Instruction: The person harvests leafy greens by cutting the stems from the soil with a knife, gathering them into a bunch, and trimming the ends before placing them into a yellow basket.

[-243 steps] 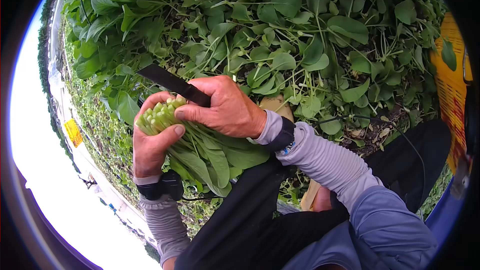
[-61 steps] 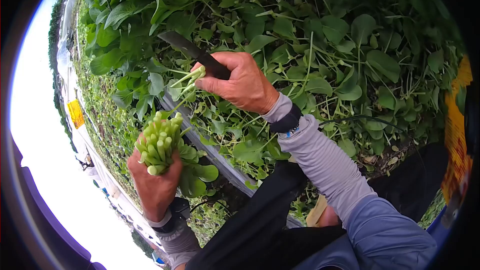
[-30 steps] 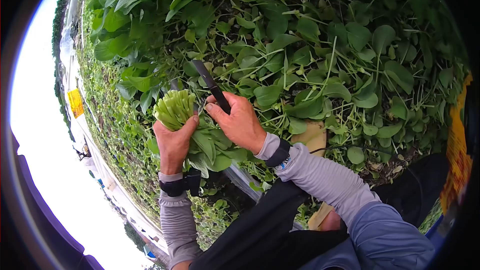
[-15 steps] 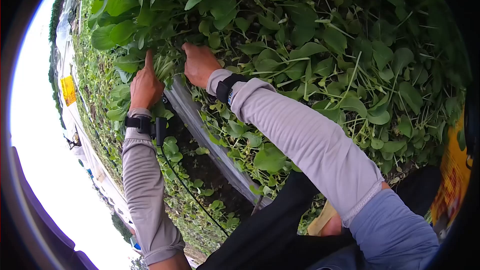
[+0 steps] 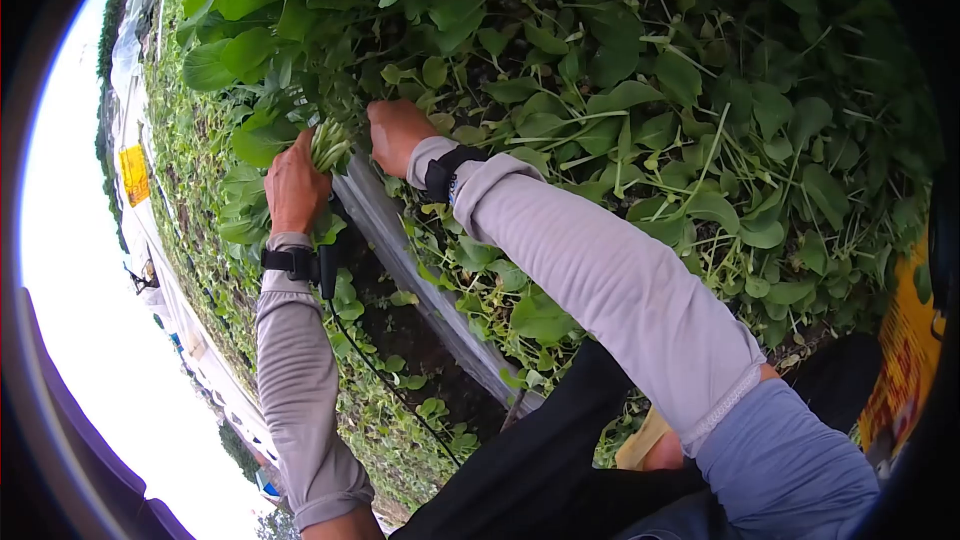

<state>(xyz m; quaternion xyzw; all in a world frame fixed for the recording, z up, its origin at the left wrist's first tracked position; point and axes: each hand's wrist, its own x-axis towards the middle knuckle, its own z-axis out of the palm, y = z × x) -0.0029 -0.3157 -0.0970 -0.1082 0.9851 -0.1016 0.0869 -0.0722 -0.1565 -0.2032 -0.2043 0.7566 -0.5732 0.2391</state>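
Observation:
My left hand [image 5: 297,188] is closed around a bunch of leafy greens [image 5: 330,146], whose pale stems stick out beside the fingers towards the right hand. The bunch's broad leaves spread to the left and above the hand. A short distance to the right, my right hand [image 5: 398,134] is closed in a fist low among the growing leafy plants [image 5: 460,20]. Its fingertips are hidden by the hand itself and by foliage, so what it grips cannot be made out.
Clear plastic sheeting [image 5: 415,275] runs along a strip of dark soil [image 5: 385,330] below my hands. More low leafy plants [image 5: 720,200] cover the ground to the right. A black cable [image 5: 390,388] trails from my left wrist. Yellow bags [image 5: 133,176] lie at far left and right.
My left hand has turned and its pointing index finger has curled in around the bunch, showing the stem ends more. My right hand has shifted slightly down.

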